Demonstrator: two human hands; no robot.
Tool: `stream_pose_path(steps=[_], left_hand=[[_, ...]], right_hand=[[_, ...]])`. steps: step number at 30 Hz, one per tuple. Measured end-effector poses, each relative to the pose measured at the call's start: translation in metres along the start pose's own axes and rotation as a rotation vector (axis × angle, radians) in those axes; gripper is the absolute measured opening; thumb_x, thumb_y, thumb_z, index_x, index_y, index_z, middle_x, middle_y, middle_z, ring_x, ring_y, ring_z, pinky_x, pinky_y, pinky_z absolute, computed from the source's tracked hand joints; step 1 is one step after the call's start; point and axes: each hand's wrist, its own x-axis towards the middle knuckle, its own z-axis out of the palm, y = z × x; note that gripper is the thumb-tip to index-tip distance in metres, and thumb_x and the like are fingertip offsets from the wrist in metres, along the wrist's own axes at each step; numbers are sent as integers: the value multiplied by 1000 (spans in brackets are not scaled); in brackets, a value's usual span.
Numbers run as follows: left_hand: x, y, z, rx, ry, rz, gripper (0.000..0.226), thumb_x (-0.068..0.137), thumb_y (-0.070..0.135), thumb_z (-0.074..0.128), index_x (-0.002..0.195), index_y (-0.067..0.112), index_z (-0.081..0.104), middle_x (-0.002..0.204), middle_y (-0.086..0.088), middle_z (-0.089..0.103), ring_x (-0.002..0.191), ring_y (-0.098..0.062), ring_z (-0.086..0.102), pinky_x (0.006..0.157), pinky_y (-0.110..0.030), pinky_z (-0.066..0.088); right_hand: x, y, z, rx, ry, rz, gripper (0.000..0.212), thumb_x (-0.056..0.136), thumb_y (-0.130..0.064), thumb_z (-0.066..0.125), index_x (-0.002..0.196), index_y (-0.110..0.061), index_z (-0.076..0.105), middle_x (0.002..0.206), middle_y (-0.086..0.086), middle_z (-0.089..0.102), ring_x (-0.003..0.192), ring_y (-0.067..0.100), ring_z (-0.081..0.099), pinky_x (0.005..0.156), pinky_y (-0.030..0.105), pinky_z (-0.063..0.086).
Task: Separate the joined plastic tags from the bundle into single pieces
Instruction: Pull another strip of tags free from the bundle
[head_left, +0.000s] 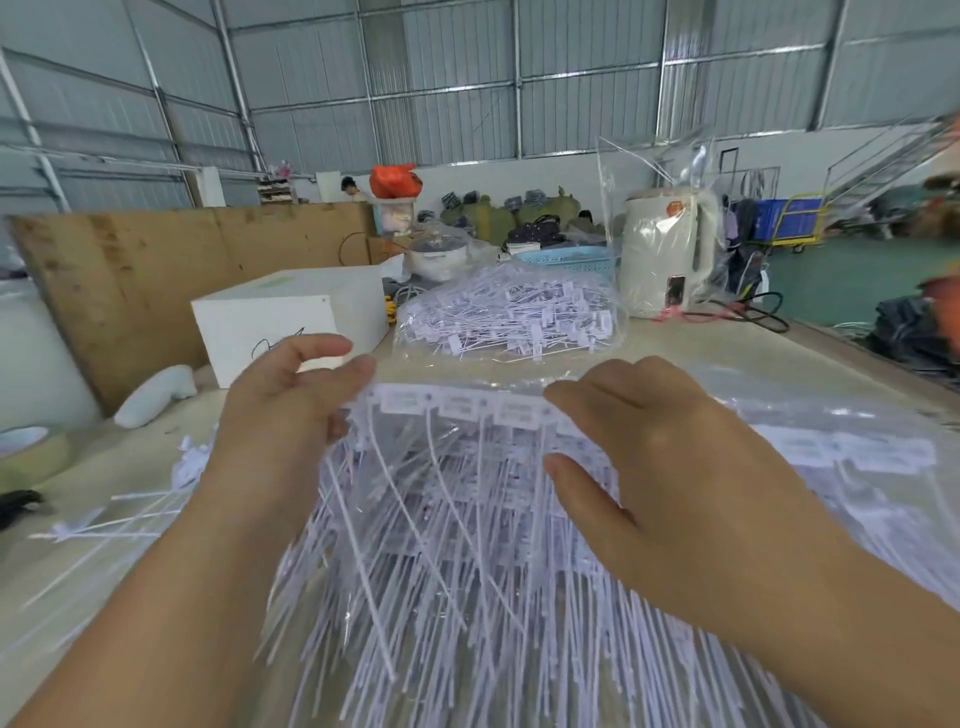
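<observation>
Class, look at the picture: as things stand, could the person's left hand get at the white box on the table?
Probably yes. The white box sits just beyond the left hand with nothing between them, but that hand's fingers are holding the tag bundle, so it would need to let go first.

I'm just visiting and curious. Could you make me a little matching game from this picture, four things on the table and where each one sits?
Things:
1. white box
2. kettle
3. tape roll
4. joined tags

Places:
A. far left edge of the table
B. between the left hand and the right hand
C. back right, inside a clear bag
D. back left, in front of a brown board

Pairs: 1-D, 2-C, 3-A, 4-B
</observation>
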Motion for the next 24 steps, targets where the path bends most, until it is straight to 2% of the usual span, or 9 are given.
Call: stream_pose_path(steps=[3,6,8,10,11,15,17,21,24], left_hand=[[4,2,-6,-451,-119,-189,20,83,10,62,68,21,56,48,5,36,40,-8,30,45,-16,30],[3,2,-6,-541,-208,-164,36,90,9,54,57,23,53,48,6,28,40,-7,25,42,-17,29],[-4,-2,-1,-279,-138,-54,34,90,5,56,61,22,61,49,7,40,41,-7,33,45,-18,33],[-12,-5,7,140,-79,145,26,88,7,64,69,25,65,52,5,52,42,-6,39,45,-18,33],[-16,-7,12,267,-96,221,23,86,10,68,71,27,65,52,5,54,40,-6,39,42,-16,31],[-35,-13,29,355,-270,349,10,79,37,73,81,35,64,54,9,51,40,-3,39,41,-13,31],[-44,-17,32,423,-367,403,16,75,45,69,89,41,63,60,13,54,43,-4,44,43,-13,34],[-54,-18,40,464,-564,459,32,75,42,61,106,47,62,77,18,66,61,-5,59,58,-22,48],[-54,-20,40,497,-664,510,41,79,29,62,118,43,60,92,12,69,75,-6,61,65,-27,47]], right_hand=[[1,1,1,-36,-22,92,40,88,-41,49,107,-11,67,99,9,62,89,31,58,61,38,53],[2,2,0,-53,-42,135,46,86,-47,39,106,-15,65,71,-1,61,63,24,60,53,30,43],[3,3,-3,-60,-20,158,36,84,-42,47,97,-14,65,62,-2,58,50,23,58,45,24,36],[4,5,-4,-73,6,173,20,80,-31,62,85,-12,65,60,0,55,46,25,53,44,21,28],[4,5,-4,-89,8,176,14,78,-26,67,80,-12,64,59,1,53,46,26,50,46,22,25],[2,3,1,-134,-7,145,13,69,-12,77,71,-11,64,57,3,49,46,28,48,50,25,26],[1,-1,3,-125,12,102,13,69,-14,77,76,-10,67,59,3,52,47,28,51,49,27,33],[-1,-11,7,-51,41,8,35,75,-26,61,105,-8,68,70,2,57,56,25,56,52,34,47],[-2,-17,6,-10,11,-40,53,76,-28,46,122,-7,60,86,4,60,65,23,57,58,34,49]])
